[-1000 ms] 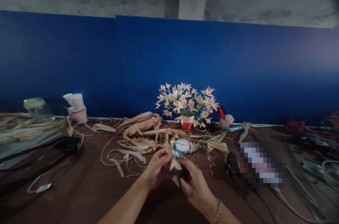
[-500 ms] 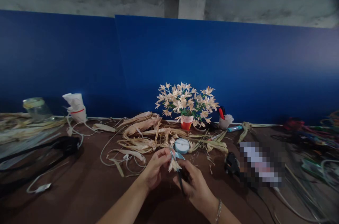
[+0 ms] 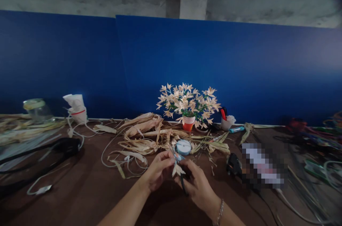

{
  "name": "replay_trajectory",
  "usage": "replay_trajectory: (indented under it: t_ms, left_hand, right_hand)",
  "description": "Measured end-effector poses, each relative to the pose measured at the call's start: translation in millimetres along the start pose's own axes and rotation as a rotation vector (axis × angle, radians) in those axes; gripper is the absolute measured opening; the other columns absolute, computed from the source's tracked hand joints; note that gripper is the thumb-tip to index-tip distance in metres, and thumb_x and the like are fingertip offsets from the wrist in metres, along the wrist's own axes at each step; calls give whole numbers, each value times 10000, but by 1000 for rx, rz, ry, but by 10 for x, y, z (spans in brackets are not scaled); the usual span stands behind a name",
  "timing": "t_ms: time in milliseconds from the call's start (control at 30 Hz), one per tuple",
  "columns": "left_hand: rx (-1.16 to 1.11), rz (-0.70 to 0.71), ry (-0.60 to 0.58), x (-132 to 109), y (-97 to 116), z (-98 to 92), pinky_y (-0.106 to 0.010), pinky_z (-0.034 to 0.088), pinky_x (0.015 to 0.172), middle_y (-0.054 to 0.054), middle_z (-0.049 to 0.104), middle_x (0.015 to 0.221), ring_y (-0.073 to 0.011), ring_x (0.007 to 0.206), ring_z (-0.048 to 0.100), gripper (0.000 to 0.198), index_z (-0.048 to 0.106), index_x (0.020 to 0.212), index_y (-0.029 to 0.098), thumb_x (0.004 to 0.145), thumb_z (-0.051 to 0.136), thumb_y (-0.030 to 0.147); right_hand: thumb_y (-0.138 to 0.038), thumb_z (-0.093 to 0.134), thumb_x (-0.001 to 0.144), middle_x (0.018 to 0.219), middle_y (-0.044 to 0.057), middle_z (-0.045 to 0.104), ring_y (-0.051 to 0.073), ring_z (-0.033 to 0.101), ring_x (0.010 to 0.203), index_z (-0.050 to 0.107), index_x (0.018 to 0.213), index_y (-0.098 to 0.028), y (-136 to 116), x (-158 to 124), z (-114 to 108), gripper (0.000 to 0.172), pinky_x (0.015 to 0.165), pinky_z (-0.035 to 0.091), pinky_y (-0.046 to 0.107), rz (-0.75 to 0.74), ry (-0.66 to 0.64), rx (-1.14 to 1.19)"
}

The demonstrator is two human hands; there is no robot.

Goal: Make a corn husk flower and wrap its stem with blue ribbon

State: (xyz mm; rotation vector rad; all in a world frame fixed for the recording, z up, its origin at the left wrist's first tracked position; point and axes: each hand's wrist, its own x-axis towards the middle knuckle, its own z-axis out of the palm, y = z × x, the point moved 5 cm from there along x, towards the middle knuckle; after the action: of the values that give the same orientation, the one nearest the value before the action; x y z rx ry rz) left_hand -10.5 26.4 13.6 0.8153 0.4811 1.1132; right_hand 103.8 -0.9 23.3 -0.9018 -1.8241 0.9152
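A small cream flower [image 3: 177, 169], like dried husk, hangs petals-down between my hands. Pale blue tape [image 3: 180, 157] is at its stem. My left hand [image 3: 159, 169] pinches the stem end between thumb and fingers. Curled close on the other side, my right hand [image 3: 196, 181] is closed around a thin black-handled tool [image 3: 183, 184]; its working end is hidden. The fingers of this hand are also near the tape. Just beyond both hands lies a roll of light blue tape [image 3: 183, 146].
Dried husks [image 3: 141, 129] are heaped behind my hands. A red-and-white pot [image 3: 188, 123] holds many similar flowers [image 3: 187, 101]. White cable [image 3: 107, 162] loops at left, near a black strap [image 3: 66, 145]. A black plug [image 3: 234, 164] lies right; a blue panel [image 3: 171, 55] stands behind.
The blue tape, which stuck out to the right as a loose flap, now sits bunched closer to the stem. The flower has turned and dropped slightly. Both hands stay nearly in place.
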Motion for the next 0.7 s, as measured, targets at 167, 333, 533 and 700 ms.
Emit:
replay_trajectory:
  t_ms: [167, 333, 533, 700]
  left_hand:
    - [22, -15, 8, 2, -20, -4, -205, 385, 551, 7, 531, 629, -79, 549, 489, 122, 536, 619, 133, 621, 649, 181]
    - [9, 1, 51, 5, 37, -2, -193, 374, 523, 2, 544, 657, -76, 545, 484, 129, 528, 615, 136, 610, 648, 184]
    - [120, 83, 201, 27, 198, -171, -139, 176, 352, 28, 524, 643, 4, 381, 297, 120, 530, 652, 139, 607, 623, 199]
    - [407, 194, 388, 40, 396, -297, -161, 123, 339, -19, 575, 894, 31, 343, 252, 170, 521, 579, 130, 582, 616, 271]
  right_hand:
    - [-168, 540, 708, 844, 21, 572, 138, 515, 758, 523, 921, -184, -27, 9, -14, 215, 693, 409, 228, -17, -5, -17]
    - [-194, 547, 705, 866, 30, 557, 137, 525, 767, 476, 976, -188, 28, 35, -135, 280, 686, 419, 222, 17, 114, 66]
    - [-244, 576, 658, 679, -8, 571, 128, 521, 617, 514, 862, -185, 188, 7, -375, 221, 561, 390, 205, 202, 107, -224]
    - [-229, 592, 591, 657, -16, 605, 138, 533, 604, 544, 761, -207, 169, -97, -335, 178, 525, 335, 201, 268, -119, -561]
